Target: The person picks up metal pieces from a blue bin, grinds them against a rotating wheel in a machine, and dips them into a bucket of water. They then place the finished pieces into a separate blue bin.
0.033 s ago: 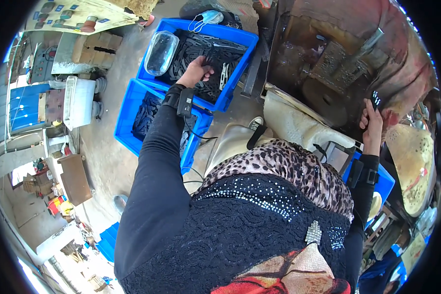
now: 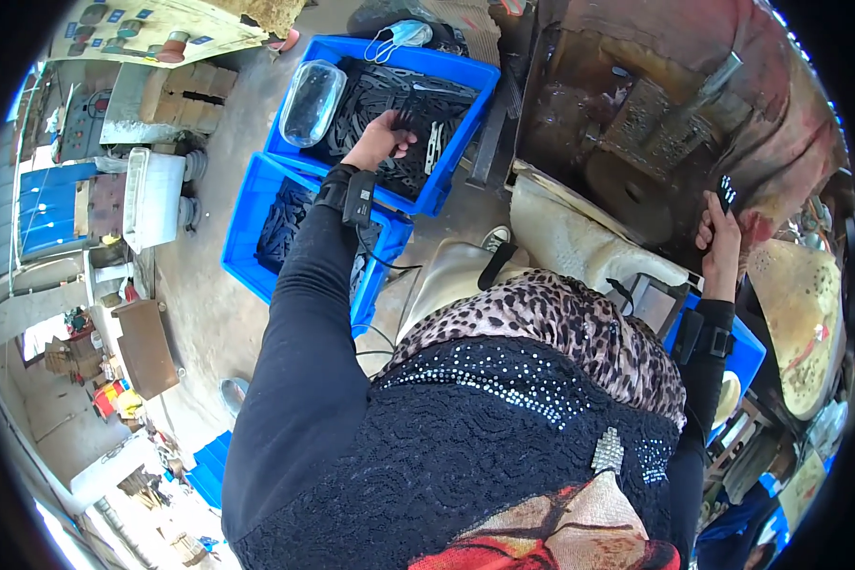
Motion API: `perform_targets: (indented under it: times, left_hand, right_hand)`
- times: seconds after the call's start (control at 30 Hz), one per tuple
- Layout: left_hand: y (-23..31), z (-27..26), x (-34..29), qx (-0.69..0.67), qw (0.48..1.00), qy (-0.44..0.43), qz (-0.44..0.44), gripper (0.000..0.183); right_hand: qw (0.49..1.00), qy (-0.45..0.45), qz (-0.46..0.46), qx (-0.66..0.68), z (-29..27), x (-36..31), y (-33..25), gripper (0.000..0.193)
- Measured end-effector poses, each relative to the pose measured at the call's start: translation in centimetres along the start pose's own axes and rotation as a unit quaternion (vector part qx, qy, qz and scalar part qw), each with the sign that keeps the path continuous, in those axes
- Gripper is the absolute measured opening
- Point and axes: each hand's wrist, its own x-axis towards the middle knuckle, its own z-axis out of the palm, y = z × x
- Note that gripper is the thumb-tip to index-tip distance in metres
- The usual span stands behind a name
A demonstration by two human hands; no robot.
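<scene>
My left hand [image 2: 378, 142] is over the far blue crate [image 2: 444, 201], its fingers closed on a few dark flat metal pieces [image 2: 405, 118]. Loose dark metal pieces [image 2: 359, 95] of the same sort fill that crate, and a brighter one [image 2: 434, 148] lies near its right side. At the right, my right hand [image 2: 720, 236] pinches a small stack of dark metal pieces [image 2: 727, 194] with shiny ends, beside the wet machine basin [image 2: 579, 123]. How many pieces each hand holds is hard to make out.
A clear plastic tub [image 2: 313, 103] and a face mask [image 2: 401, 38] rest on the far crate. Nearer stands a second blue crate [image 2: 242, 256] with metal pieces. A metal bar [image 2: 722, 78] rises in the basin. Cloth [image 2: 570, 223] drapes its front edge; a stained pad [image 2: 796, 323] is at right.
</scene>
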Motion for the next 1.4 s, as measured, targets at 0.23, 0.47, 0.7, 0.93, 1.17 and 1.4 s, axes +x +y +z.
perform_targets:
  times: [0.23,0.47,0.7,0.93,1.17,1.4]
  left_hand:
    - [-2.4,-0.9,1.4,-0.098,0.995,0.006,-0.016,0.013]
    - [0.2,2.2,0.5,-0.137,0.985,0.079,-0.076,0.017]
    - [-2.1,1.4,2.4,-0.029,0.994,0.104,-0.023,0.015]
    - [-2.6,1.6,3.3,-0.11,0.989,0.086,-0.041,0.014]
    - [3.1,6.0,2.0,-0.222,0.961,0.133,0.101,0.01]
    - [14.3,13.9,-2.3,-0.2,0.964,-0.088,0.155,0.024]
  right_hand:
    - [1.0,-0.015,-0.003,0.014,0.3,-0.6,1.0,0.025]
    - [0.998,-0.013,-0.027,0.048,0.1,-1.6,1.5,0.025]
    - [0.998,-0.022,-0.026,0.058,0.4,-1.6,1.7,0.018]
    - [0.997,-0.037,-0.013,0.064,0.6,-2.0,1.1,0.025]
    - [0.968,-0.161,-0.008,0.194,0.4,-2.8,1.2,0.037]
    - [0.965,-0.215,-0.031,0.146,3.9,-5.5,-0.3,0.033]
